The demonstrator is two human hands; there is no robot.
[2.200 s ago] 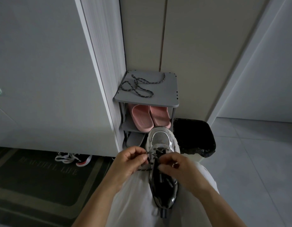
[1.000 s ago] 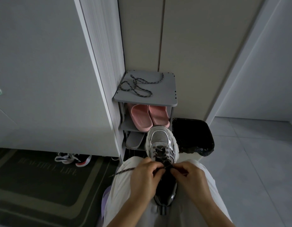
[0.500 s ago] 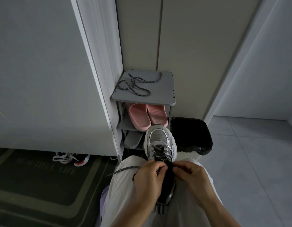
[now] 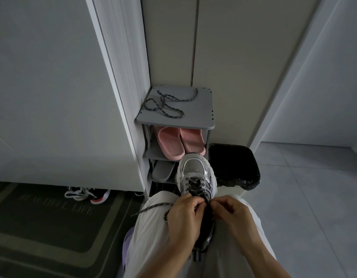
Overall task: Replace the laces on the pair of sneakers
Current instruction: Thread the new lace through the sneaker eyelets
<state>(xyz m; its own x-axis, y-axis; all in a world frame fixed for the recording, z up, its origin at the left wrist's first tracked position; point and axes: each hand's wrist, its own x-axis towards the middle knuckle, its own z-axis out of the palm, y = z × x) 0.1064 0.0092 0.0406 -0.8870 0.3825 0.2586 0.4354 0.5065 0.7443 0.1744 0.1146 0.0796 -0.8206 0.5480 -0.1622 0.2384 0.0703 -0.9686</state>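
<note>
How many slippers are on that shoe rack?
3: left pink slipper and right pink slipper side by side on the second shelf, grey slipper one level down. The sneaker may hide another.

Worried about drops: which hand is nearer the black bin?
Right. The right hand, pinching the lace, is just this side of the black bin; the left hand is farther, across the sneaker.

Mesh-toed sneaker [image 4: 195, 173] with glossy overlays, braided lace [image 4: 153, 207], matt shelf [image 4: 201, 105].
</note>
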